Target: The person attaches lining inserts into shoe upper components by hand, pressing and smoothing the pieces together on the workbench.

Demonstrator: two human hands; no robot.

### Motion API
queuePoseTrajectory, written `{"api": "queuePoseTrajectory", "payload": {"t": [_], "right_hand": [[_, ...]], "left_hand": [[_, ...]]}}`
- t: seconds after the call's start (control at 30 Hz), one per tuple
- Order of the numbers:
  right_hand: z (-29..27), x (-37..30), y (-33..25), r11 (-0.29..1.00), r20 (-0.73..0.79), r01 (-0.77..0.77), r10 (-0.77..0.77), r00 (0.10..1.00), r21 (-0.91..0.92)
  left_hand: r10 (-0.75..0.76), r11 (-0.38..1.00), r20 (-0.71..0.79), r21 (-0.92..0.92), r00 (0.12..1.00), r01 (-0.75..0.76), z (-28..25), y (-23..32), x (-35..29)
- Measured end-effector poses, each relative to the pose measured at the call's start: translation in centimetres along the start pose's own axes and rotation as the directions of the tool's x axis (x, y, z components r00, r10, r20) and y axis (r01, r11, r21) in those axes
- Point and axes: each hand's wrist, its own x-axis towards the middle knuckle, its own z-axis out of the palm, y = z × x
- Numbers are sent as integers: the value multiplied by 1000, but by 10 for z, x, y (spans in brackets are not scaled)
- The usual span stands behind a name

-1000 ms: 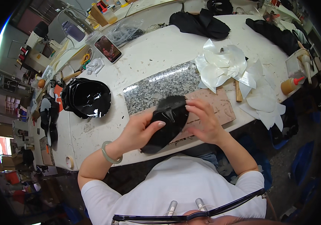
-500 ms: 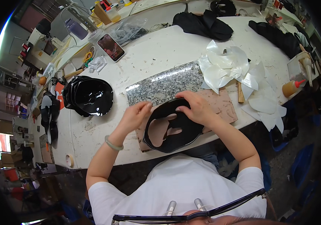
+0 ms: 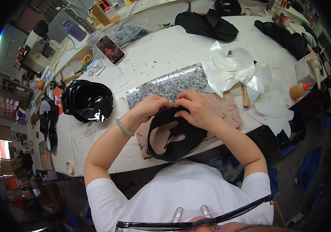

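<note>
A black shoe upper (image 3: 184, 133), curved and with cut-out openings, lies in front of me at the near edge of the table. My right hand (image 3: 194, 108) grips its far rim with bent fingers. At that same rim, my left hand (image 3: 154, 106) is closed in a pinch, its fingertips meeting those of my right hand. The exact spot they pinch is partly hidden by the fingers. Beneath the upper is a pinkish board (image 3: 225, 110), and a speckled granite slab (image 3: 165, 85) lies just beyond my hands.
Glossy black nested pieces (image 3: 90, 100) stand to the left, near a roll of tape (image 3: 70, 167). White petal-shaped sheets (image 3: 231, 67) are heaped at the right beside a wooden handle (image 3: 246, 96). A phone (image 3: 110, 49), black fabric (image 3: 208, 25) and an amber bottle (image 3: 300, 91) lie farther out.
My left hand has moved right and up from beside the upper to its far rim, joining my right hand. The right hand has shifted slightly left, its fingers more bent.
</note>
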Motion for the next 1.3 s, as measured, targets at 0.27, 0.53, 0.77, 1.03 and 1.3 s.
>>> {"api": "queuePoseTrajectory", "payload": {"t": [0.27,0.53,0.77,1.03,1.3], "right_hand": [[-7,7,6,993,92,-72,63,994,94],[-25,-10,-38,913,375,407,-382,845,13],[-14,-4,-22,986,215,127,-102,971,-107],[-13,11,4,999,479,1,-16,878,33],[-13,13,-19,902,302,420,-375,876,-98]], "left_hand": [[40,996,-28,85,999,-37,10,1,-3],[201,925,-141,352,969,-140,11,6,-2],[273,832,112,472,956,-293,10,4,-59],[227,936,176,234,958,-264,12,-43,-71],[309,858,152,380,939,-344,6,-3,-21]]}}
